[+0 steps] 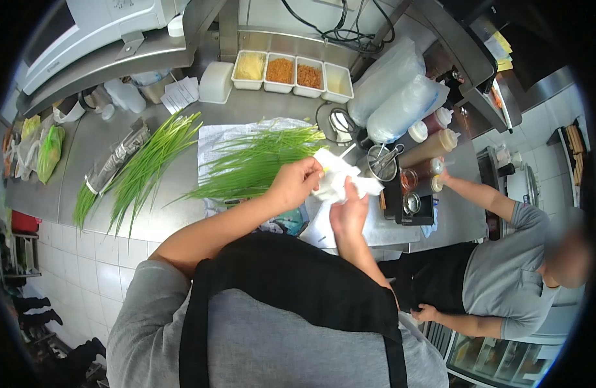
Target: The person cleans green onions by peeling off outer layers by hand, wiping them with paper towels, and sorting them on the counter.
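Observation:
Both of my hands are at a crumpled white paper or cloth (337, 178) above the steel counter. My left hand (297, 183) is closed at its left edge, fingertips pinched together beside a small yellowish spot. From below, my right hand (351, 210) grips the lower part of the same white piece, fingers closed. Just left of my hands, long green stalks (259, 158) lie spread on a white cloth (210, 136). Another bunch of green stalks (146, 165) lies farther left, next to a partly wrapped bunch (117, 158).
Four white trays (280, 71) with food stand at the back. Right are plastic-wrapped bundles (401, 110), a metal container with a whisk (382, 161), sauce bottles (421, 149) and a black holder (414, 210). A co-worker (511, 258) reaches to the bottles from the right.

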{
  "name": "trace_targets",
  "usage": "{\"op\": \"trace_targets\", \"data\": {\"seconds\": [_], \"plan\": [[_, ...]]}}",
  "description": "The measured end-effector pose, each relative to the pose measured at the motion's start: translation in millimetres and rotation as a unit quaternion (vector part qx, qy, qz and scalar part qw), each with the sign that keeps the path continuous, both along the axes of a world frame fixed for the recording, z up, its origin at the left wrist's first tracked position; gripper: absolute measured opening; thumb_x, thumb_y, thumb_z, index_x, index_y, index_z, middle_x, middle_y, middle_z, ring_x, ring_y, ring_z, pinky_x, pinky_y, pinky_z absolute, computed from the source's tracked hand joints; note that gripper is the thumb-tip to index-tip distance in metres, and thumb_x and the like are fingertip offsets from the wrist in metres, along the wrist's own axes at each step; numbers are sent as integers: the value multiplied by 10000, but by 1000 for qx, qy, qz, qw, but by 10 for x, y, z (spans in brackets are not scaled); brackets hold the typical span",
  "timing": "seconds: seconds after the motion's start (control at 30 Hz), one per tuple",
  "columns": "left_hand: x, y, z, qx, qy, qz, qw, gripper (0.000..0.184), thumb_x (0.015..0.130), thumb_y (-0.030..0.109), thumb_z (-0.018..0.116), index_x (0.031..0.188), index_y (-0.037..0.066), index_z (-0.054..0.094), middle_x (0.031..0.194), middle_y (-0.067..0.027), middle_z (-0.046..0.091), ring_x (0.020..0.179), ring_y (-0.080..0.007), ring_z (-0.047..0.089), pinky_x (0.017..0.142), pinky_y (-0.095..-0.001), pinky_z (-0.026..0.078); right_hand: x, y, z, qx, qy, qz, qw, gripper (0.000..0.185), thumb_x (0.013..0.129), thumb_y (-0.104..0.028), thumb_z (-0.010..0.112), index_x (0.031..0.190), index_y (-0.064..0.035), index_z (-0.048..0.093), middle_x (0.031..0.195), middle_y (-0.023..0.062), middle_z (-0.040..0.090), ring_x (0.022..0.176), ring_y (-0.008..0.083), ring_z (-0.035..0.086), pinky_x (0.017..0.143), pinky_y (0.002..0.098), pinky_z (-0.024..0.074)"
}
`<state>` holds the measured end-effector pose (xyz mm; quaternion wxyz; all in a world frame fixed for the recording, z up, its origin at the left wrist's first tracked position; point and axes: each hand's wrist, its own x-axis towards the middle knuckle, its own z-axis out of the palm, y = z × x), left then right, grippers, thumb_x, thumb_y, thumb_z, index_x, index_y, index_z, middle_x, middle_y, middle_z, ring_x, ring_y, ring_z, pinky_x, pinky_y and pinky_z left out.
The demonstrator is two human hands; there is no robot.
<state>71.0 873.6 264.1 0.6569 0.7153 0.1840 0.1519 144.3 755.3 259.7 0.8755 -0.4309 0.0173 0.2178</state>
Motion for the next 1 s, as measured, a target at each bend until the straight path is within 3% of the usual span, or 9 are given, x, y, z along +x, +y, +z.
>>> {"op": "trace_targets", "data": {"seconds": [0.13,0.23,0.37,0.5,0.57,0.73,0.83,0.93,1.0], "plan": [[0,-65,-149,163,-22,11,986,55,830,65,559,823,11,560,684,-43,595,582,-55,526,529,-226,431,-111,157,-70,-21,-34,29,999,340,817,41,572,1110,-55,430,994,61,553,910,172,556,794,333,464],[-98,-82,-14,48,14,-25,998,56,831,68,563,817,14,559,674,-35,592,581,-56,529,526,-227,428,236,235,-92,26,-68,-5,997,332,814,53,568,1095,-64,435,964,56,552,859,178,564,751,339,482],[-363,170,261,26,31,-21,999,79,854,101,549,848,23,549,642,2,548,605,-55,530,547,-223,426,745,100,28,6,-76,-78,994,324,819,38,561,1103,-73,451,1038,90,563,934,218,570,817,407,493],[-1057,875,910,234,54,59,969,89,855,112,549,857,23,554,667,2,542,612,-72,519,573,-230,424,1128,-316,-98,28,-102,-72,992,320,837,15,543,1140,-48,463,1088,113,559,963,257,576,838,430,494],[-1396,1281,1009,367,97,132,916,91,847,107,551,836,20,570,689,-20,564,620,-93,521,594,-251,429,1095,-473,-82,32,-75,-68,994,310,842,8,537,1143,-19,465,1084,131,562,985,267,575,860,423,487],[-1825,2175,602,356,318,193,857,152,837,156,567,918,39,619,832,-96,625,747,-161,570,702,-299,449,1008,-618,-290,14,-52,-62,997,334,833,9,545,1156,-8,462,1085,125,562,997,267,569,881,425,469],[-1826,2355,-30,634,295,298,650,189,812,171,592,959,57,627,1008,-130,616,932,-258,565,826,-355,433,926,-614,-286,-18,-41,-57,997,338,831,-22,558,1158,-9,471,1089,112,569,1009,256,565,895,419,458],[-1548,2277,-156,575,224,279,736,196,784,161,607,956,69,626,1093,-135,581,1047,-326,501,910,-394,389,938,-701,-315,11,-8,18,1000,309,841,-62,552,1141,-18,493,1096,99,577,1013,242,564,897,407,456],[-1224,2075,-248,563,157,217,782,176,772,162,609,934,97,630,1016,-120,592,1002,-321,522,857,-391,422,957,-756,-406,43,23,48,998,286,861,-114,537,1132,-27,510,1106,84,582,1018,224,563,914,384,437]]}}
